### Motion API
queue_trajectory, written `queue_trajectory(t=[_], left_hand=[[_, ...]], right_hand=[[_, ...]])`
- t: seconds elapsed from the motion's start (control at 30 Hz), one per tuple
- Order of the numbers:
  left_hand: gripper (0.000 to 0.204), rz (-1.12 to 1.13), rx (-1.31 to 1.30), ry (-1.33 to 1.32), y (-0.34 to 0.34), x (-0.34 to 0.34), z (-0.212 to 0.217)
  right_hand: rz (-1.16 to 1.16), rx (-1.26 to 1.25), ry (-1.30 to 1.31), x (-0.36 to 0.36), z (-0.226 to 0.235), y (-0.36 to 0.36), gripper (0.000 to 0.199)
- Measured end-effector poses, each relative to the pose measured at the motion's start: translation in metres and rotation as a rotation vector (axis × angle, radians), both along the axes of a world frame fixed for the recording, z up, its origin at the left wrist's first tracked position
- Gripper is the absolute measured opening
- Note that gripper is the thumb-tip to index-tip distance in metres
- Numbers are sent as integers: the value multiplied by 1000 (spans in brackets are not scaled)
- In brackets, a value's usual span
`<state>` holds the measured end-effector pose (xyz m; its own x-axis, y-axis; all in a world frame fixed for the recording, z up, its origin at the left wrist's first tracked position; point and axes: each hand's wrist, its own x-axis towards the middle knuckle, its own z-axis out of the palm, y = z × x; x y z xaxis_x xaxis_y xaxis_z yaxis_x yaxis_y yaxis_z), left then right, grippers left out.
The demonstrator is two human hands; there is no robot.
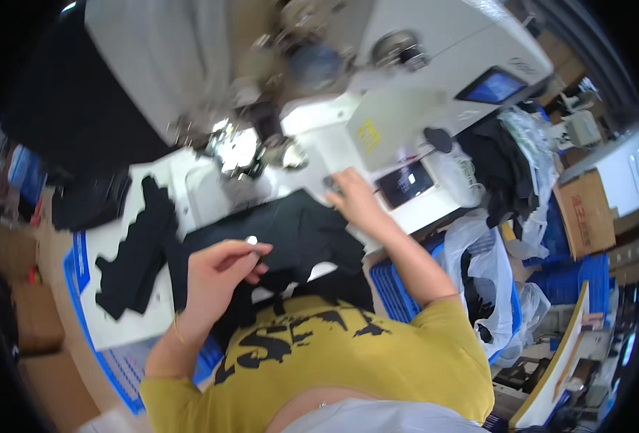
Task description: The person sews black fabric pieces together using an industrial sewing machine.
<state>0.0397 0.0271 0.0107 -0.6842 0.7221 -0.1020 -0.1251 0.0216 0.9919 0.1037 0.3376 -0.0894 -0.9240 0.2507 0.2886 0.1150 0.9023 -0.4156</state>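
While you lean over the white worktable (pixel 128 317), the large white industrial sewing machine (pixel 435 43) fills the far side, its small blue screen (pixel 491 86) set toward your right. A pale yellow-green rectangular card (pixel 388 123) with a small yellow label leans against the machine's body. To your right stands a brown cardboard box (pixel 585 215) with red print on its side, near blue plastic crates (pixel 586 278) and crumpled clear plastic bags (pixel 489 270). The black fabric piece (pixel 298 227) lies spread across the table's middle, and a stack of black cut pieces (pixel 135 249) sits toward the left edge, where bare white table shows around it. Your left hand (pixel 218 270) pinches the fabric's near edge with curled fingers. Your right hand (pixel 355 196) presses flat on the fabric's far corner, just beside a dark rectangular tablet (pixel 404 182).
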Motion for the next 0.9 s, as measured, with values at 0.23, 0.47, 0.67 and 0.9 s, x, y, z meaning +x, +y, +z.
queue_trajectory(t=[0.23, 0.47, 0.67, 0.9], left_hand=[[13, 106, 98, 61, -5, 14, 7], [16, 1, 175, -5, 1, 7, 3], [16, 31, 152, -10, -10, 5, 7], [17, -59, 118, -72, 6, 3, 5]], right_hand=[[82, 512, 1234, -6, 189, -40, 52], [155, 694, 1108, 1, 238, -19, 35], [160, 342, 1694, 60, 244, 8, 20], [430, -1061, 391, 54, 126, -85, 22]])
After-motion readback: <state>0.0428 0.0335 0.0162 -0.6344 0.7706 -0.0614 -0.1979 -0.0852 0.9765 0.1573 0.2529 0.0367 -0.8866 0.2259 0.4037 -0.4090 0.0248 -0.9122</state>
